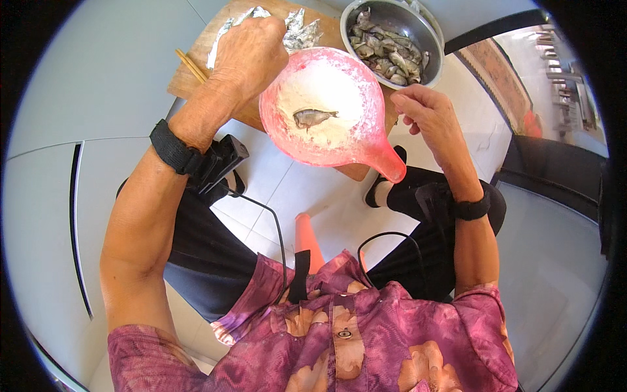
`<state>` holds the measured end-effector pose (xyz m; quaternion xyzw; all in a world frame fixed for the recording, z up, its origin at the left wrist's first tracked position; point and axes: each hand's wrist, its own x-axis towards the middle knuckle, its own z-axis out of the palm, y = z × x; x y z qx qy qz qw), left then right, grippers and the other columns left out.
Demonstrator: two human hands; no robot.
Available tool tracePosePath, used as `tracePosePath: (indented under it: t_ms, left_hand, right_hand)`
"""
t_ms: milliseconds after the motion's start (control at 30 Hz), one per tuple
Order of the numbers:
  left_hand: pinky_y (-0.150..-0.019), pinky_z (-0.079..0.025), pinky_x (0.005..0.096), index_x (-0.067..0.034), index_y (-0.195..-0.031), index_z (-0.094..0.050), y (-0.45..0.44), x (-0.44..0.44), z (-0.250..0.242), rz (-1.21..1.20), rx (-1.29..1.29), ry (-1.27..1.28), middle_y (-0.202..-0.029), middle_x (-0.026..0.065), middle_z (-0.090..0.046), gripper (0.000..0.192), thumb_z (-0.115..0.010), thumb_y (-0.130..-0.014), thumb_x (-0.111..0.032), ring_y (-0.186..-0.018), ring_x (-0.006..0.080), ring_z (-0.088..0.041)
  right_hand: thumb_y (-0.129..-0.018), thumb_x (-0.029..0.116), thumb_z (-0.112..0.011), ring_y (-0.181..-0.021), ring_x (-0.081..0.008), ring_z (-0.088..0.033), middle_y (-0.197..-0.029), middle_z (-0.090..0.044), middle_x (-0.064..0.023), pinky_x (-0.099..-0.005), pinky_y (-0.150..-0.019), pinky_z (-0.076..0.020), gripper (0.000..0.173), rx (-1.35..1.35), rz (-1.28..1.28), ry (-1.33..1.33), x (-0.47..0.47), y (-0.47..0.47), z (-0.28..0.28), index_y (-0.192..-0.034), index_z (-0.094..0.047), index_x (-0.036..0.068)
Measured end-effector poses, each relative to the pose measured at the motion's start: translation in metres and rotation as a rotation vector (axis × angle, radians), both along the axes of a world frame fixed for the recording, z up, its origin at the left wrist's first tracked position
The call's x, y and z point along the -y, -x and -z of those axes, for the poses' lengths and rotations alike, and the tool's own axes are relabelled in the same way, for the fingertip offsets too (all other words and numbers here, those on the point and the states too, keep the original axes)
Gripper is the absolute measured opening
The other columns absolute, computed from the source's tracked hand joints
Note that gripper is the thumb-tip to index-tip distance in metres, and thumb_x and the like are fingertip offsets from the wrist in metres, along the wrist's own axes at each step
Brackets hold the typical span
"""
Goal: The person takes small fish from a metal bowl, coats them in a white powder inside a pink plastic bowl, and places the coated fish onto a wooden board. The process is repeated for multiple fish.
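Observation:
A pink plastic scoop-shaped bowl [321, 157] with a handle holds white flour-like powder, and one small fish [313, 117] lies on the powder. My left hand [254, 54] is over the board at the bowl's upper left, back of the hand up; its fingertips are hidden, so what it holds cannot be seen. Powder-coated fish [302, 30] lie on the wooden board just beyond it. My right hand [426, 110] is raised to the right of the bowl, fingers curled and thumb near the index finger, with nothing visible in it. Above it, a metal basin [436, 63] holds many small fish [392, 49].
The wooden cutting board [196, 39] lies under the bowl, with wooden chopsticks [191, 65] at its left edge. Grey cabinet fronts [88, 63] stand on the left. My knees flank a tiled floor [264, 171], and black cables [274, 215] hang near my lap.

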<state>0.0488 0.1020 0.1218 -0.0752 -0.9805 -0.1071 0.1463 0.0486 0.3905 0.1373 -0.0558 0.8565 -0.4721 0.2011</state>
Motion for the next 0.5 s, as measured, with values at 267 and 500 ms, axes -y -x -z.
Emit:
tracePosePath:
  t_ms: [267, 500]
  left_hand:
    - [-0.07, -0.052, 0.0464, 0.002, -0.078, -0.067, -0.015, -0.029, 0.013, 0.268, 0.066, -0.101, -0.078, 0.0225, -0.066, 0.01, -0.059, -0.074, -0.003, -0.078, 0.0394, -0.065]
    - [-0.071, -0.052, 0.0453, 0.001, -0.084, -0.066, -0.03, -0.051, 0.043, 0.395, 0.436, 0.065, -0.082, 0.0219, -0.066, 0.012, -0.06, -0.074, -0.003, -0.08, 0.0381, -0.065]
  right_hand:
    - [-0.082, 0.043, -0.066, -0.078, -0.029, -0.063, -0.085, -0.066, -0.0199, -0.0379, -0.071, -0.0495, 0.055, -0.103, 0.022, -0.305, -0.03, -0.031, 0.045, -0.1, -0.061, -0.007]
    - [-0.086, 0.05, -0.062, -0.076, -0.0216, -0.062, -0.086, -0.065, -0.0165, -0.0321, -0.067, -0.0492, 0.064, 0.086, -0.084, -0.344, -0.033, -0.035, 0.057, -0.107, -0.059, -0.01]
